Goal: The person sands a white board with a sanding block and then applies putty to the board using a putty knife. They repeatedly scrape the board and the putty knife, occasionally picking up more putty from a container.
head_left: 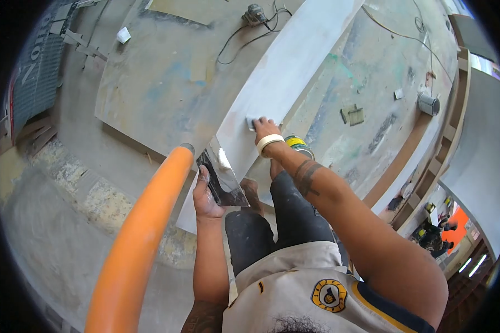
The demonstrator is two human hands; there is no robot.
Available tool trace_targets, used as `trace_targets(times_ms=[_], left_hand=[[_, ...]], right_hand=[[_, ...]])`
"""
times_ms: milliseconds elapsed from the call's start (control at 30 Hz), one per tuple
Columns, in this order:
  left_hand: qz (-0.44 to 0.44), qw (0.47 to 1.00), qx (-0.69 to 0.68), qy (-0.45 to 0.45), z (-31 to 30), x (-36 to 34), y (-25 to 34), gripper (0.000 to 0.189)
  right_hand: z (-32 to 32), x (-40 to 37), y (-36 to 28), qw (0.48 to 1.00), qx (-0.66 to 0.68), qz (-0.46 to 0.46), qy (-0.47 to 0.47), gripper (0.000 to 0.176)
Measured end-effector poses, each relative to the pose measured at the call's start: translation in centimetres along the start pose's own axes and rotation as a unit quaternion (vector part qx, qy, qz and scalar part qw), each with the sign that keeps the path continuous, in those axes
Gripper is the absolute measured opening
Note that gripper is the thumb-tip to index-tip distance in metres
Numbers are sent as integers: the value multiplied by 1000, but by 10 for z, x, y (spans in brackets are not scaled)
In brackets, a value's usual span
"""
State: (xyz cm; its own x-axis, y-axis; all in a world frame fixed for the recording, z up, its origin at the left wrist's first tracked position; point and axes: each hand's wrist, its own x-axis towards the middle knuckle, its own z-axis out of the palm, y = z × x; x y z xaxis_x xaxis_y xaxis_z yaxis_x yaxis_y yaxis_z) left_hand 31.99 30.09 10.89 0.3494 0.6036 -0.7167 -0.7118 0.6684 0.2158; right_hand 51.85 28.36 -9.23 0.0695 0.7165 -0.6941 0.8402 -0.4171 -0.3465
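Observation:
My left hand grips a dark flat putty board by its edge, with a dab of white putty on top. My right hand reaches forward, fingers closed on a small pale putty spreader that rests against a long white panel. A cream roll of tape circles my right wrist. Just below that forearm stands an open tin with a yellow label, partly hidden by the arm.
A thick orange tube rises on the left, close to my left arm. On the paint-stained work surface lie a corded power tool and a white block. Farther right are a metal can and curved panel framing.

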Motion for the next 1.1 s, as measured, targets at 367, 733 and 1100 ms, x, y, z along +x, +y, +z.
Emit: trace_targets(times_ms=[367, 733, 1100], left_hand=[[-136, 985, -83, -59, -32, 9, -10, 41], [7, 995, 100, 7, 49, 14, 11, 41], [-9, 995, 92, 46, 33, 19, -6, 45]], right_hand=[[-120, -158, -42, 790, 113, -549, 248, 51], [-71, -51, 111, 965, -2, -199, 172, 66], [-211, 139, 235, 923, -46, 110, 367, 70]])
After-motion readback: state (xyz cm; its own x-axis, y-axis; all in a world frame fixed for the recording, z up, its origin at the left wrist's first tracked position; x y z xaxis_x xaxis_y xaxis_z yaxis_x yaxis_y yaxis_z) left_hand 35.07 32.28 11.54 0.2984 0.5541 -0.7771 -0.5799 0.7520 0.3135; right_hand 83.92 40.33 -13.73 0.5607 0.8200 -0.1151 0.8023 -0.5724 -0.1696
